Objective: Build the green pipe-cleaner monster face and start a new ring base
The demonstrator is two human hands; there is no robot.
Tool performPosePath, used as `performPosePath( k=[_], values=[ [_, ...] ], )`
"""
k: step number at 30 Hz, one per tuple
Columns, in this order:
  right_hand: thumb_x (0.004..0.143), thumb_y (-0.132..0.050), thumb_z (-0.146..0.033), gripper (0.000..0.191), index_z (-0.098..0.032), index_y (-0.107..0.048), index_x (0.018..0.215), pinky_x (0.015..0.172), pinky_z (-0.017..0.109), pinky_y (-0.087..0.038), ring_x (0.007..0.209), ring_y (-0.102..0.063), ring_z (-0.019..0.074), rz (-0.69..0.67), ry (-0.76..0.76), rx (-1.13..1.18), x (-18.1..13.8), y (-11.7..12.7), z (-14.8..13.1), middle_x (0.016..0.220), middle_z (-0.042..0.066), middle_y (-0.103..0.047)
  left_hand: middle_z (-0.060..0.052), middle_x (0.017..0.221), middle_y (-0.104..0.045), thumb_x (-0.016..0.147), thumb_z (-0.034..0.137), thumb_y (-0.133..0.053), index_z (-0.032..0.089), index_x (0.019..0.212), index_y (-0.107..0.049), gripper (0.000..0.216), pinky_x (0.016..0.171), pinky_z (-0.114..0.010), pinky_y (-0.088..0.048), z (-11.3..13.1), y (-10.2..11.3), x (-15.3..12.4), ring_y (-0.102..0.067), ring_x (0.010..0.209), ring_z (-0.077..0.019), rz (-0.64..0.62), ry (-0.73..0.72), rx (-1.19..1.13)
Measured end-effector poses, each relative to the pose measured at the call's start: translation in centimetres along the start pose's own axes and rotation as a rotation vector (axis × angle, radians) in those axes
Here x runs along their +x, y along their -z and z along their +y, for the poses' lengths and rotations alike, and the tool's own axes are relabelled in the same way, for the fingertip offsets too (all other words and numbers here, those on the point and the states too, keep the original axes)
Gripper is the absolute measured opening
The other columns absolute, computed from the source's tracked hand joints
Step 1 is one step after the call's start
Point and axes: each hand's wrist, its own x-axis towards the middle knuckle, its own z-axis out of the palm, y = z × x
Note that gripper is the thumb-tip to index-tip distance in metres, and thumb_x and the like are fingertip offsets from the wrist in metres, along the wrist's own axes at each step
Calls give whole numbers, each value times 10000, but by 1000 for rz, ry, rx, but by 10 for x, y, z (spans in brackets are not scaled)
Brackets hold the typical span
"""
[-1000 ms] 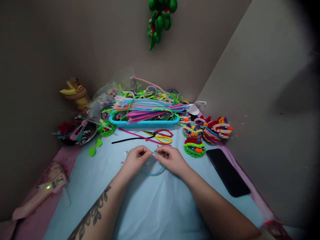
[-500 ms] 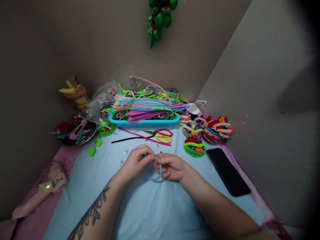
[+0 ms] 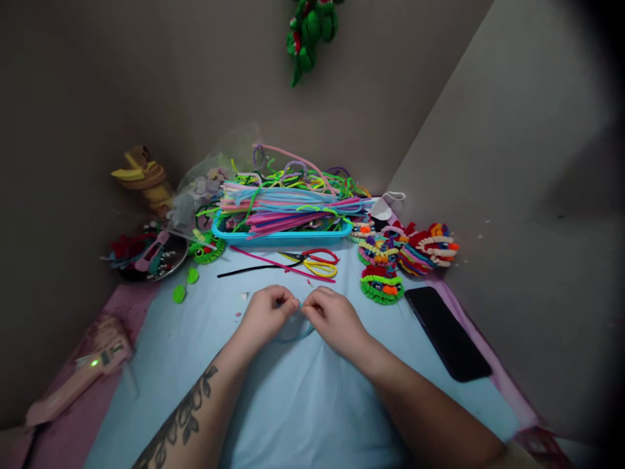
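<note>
A light blue pipe cleaner (image 3: pixel 294 338) hangs in a curved loop below my two hands, above the light blue cloth. My left hand (image 3: pixel 271 314) pinches it between thumb and forefinger. Facing it, my right hand (image 3: pixel 333 319) is closed in a pinch on the pipe cleaner too, its fingers curled under. The two pinches are close together, with a small gap between the fingertips. Just beyond my hands lie scissors (image 3: pixel 319 266) with one red and one yellow handle, a black pipe cleaner (image 3: pixel 249 269) and a magenta pipe cleaner (image 3: pixel 263 258).
A blue tray (image 3: pixel 293 240) heaped with colourful pipe cleaners stands at the back. Fuzzy animal heads (image 3: pixel 382 286) and a black phone (image 3: pixel 448 333) lie at right. On the left are a pink glue gun (image 3: pixel 81 378), green pieces (image 3: pixel 179 294) and a metal bowl (image 3: pixel 170 264).
My right hand has turned over from palm up to knuckles up, still pinching the pipe cleaner. The fingertips have moved slightly apart, and the loop hangs less plainly in sight.
</note>
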Motion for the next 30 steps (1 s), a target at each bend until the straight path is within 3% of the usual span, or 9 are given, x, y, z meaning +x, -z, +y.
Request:
performPosePath(
  k=[3, 6, 10, 14, 16, 21, 23, 25, 30],
  values=[
    [742, -592, -203, 57, -167, -633, 761, 636, 249, -418, 684, -562, 140, -86, -146, 330, 5, 2, 5, 727, 13, -630, 9, 576, -543, 701, 379, -580, 161, 600, -581, 240, 556, -240, -366, 2, 4, 1, -482, 583, -138, 8, 29, -93],
    [710, -645, -291, 140, -153, -622, 724, 502, 213, -357, 521, -477, 93, -158, -295, 588, 9, 5, 8, 584, -27, -561, 4, 578, -544, 679, 400, -603, 159, 598, -586, 254, 556, -238, -371, 3, 7, 2, -481, 589, -140, 24, 29, -145],
    [622, -707, -332, 215, -157, -588, 657, 375, 183, -195, 397, -357, 47, -246, -516, 858, 10, 5, 7, 491, -59, -488, -3, 595, -549, 684, 389, -607, 159, 609, -595, 242, 571, -238, -384, 5, 7, 2, -481, 609, -143, 25, 12, -166],
    [561, -712, -299, 217, -161, -554, 616, 363, 175, -181, 396, -361, 45, -260, -628, 968, 11, 2, 5, 511, -50, -507, -4, 598, -551, 685, 382, -610, 158, 599, -588, 240, 562, -233, -382, 5, 6, 1, -478, 606, -138, 21, 9, -188],
    [597, -677, -282, 180, -170, -536, 593, 376, 184, -216, 393, -339, 50, -190, -546, 864, 11, 0, 4, 475, -65, -463, 5, 577, -535, 672, 385, -618, 158, 586, -575, 246, 524, -224, -361, 4, 3, 1, -459, 570, -126, 32, 44, -212],
    [712, -554, -166, 117, -180, -580, 598, 612, 256, -396, 616, -503, 125, 59, 62, 191, 6, 2, 1, 607, -4, -557, 57, 481, -419, 637, 390, -637, 172, 534, -482, 287, 444, -212, -274, -2, -3, 2, -354, 453, -85, 87, 200, -318],
    [738, -526, -150, 144, -183, -601, 620, 666, 271, -400, 672, -527, 142, 73, 176, 92, 5, 3, 3, 645, 9, -580, 59, 478, -419, 639, 401, -645, 171, 529, -480, 304, 452, -216, -269, -3, -2, 2, -355, 454, -84, 61, 209, -341],
    [739, -544, -167, 130, -182, -604, 625, 633, 262, -400, 653, -527, 140, 86, 96, 158, 7, 3, 6, 644, 9, -587, 40, 519, -481, 653, 425, -649, 160, 581, -537, 297, 490, -223, -306, -1, 1, 2, -416, 497, -98, 21, 172, -369],
    [685, -650, -345, 198, -185, -541, 644, 388, 199, -238, 395, -345, 67, 126, -401, 739, 17, 4, 17, 459, -70, -445, -92, 916, -676, 717, 529, -592, 136, 983, -631, 476, 644, -247, -396, 3, 13, 3, -586, 827, -192, 45, 106, -444]
  ],
)
